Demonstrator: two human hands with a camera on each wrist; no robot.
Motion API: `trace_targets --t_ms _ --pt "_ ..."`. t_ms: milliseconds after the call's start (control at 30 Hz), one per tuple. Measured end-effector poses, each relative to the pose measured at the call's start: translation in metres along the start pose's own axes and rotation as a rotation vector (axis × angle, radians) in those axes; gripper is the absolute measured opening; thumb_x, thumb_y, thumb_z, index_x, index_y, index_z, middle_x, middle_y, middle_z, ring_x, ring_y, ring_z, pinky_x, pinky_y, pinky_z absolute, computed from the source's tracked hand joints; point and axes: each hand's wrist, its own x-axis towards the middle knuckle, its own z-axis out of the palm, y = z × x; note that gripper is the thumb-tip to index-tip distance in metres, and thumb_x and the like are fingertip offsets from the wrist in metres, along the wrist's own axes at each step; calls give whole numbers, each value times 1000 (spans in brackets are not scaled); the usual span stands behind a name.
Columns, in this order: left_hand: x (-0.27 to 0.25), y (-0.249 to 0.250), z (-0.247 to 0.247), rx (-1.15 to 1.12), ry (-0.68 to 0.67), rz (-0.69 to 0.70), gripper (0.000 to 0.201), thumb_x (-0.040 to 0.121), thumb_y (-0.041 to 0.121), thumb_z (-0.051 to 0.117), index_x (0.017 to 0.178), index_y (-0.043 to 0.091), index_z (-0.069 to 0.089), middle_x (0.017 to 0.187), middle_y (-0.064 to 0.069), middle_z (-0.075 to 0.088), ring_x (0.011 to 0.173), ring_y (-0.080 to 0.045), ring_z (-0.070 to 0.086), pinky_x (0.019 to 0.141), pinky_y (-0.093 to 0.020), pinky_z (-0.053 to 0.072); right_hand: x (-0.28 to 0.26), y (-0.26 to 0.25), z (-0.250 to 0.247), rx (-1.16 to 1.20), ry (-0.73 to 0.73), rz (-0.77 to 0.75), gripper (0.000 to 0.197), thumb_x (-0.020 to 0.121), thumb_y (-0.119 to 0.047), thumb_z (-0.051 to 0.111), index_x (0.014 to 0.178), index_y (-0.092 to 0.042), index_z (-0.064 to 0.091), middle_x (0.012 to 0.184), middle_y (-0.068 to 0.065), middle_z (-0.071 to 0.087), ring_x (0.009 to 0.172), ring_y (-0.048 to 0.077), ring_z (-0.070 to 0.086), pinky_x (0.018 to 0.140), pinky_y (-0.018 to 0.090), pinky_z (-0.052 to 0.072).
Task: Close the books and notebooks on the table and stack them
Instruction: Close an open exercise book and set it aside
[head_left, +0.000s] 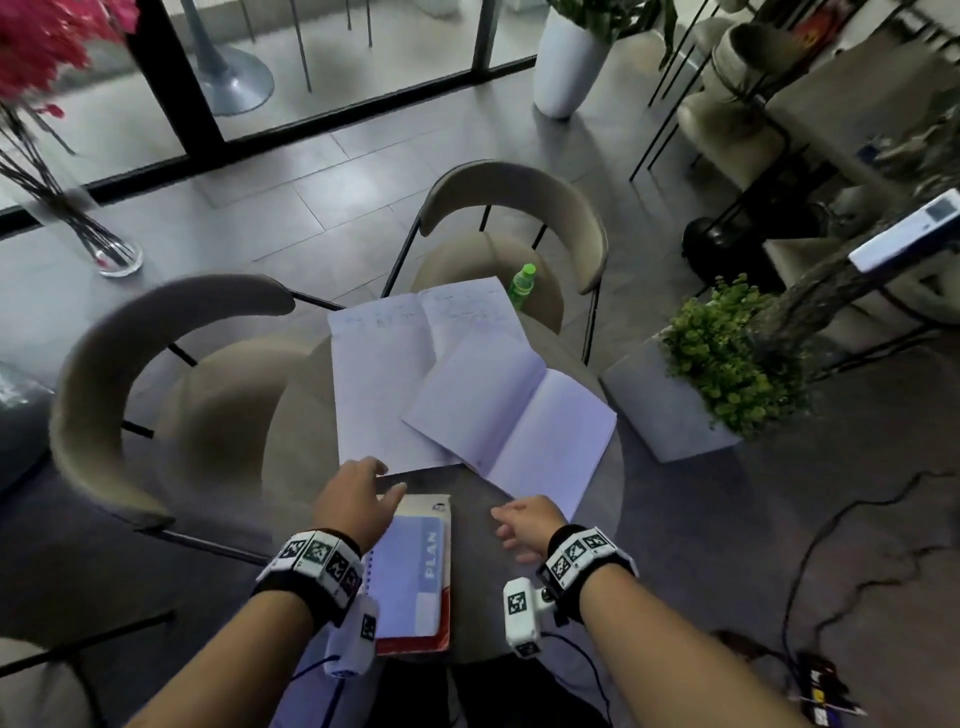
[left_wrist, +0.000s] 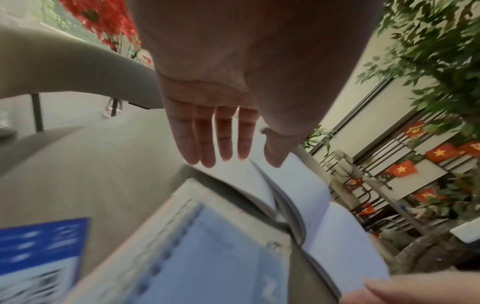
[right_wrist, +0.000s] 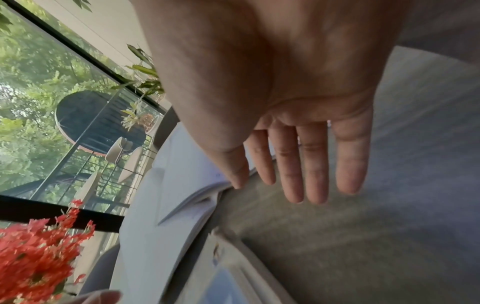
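Two open notebooks lie on the round table (head_left: 291, 447). The large one (head_left: 384, 384) is at the back; a smaller one (head_left: 511, 421) overlaps its right page. A closed blue spiral planner (head_left: 410, 577) marked PLAN rests on a closed red-edged book (head_left: 444, 618) at the near edge. My left hand (head_left: 358, 493) hovers open above the planner's far end, fingers (left_wrist: 207, 144) straight, near the large notebook's front edge. My right hand (head_left: 524, 519) hangs open, holding nothing, just short of the small notebook's near corner (right_wrist: 197, 197).
Two beige curved-back chairs (head_left: 156, 405) (head_left: 514, 208) stand at the table's left and far side. A green bottle (head_left: 522, 286) sits on the far chair. A white planter with a green plant (head_left: 722, 364) stands to the right. Cables (head_left: 831, 571) trail on the floor.
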Motion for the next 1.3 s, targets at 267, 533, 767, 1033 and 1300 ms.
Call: trace_targets --t_ms 267,533,767,1033,1300 --pt "72 74 1 -90 -5 16 79 79 43 74 145 15 41 144 -17 49 133 -37 47 110 -49 40 27 -8 -89 285 232 78 18 70 -25 63 62 -13 52 61 7 48 46 21 44 48 24 38" --pt "137 91 21 -55 -29 -121 92 73 50 77 147 15 34 141 -18 53 129 -40 50 108 -49 42 48 0 -132 550 283 122 12 91 -19 63 86 -10 69 83 7 70 76 26 68 67 36 57" --pt "149 90 36 63 33 -209 86 69 56 75 140 18 45 130 -17 60 123 -38 52 106 -46 40 67 7 -135 752 151 167 16 93 -25 65 99 -11 67 102 14 71 80 23 66 69 38 58" --pt "135 88 34 -121 11 -179 37 79 37 76 94 5 64 95 -15 69 86 -36 64 77 -40 50 116 22 -143 716 104 63 50 68 -33 82 109 -4 75 106 20 79 99 41 76 95 65 55" --pt "64 117 5 -298 3 22 27 85 24 71 65 12 57 52 -1 60 47 -17 48 51 -32 38 81 -14 -148 743 -40 -190 16 101 -1 54 93 -4 67 104 20 72 87 30 70 85 41 58"
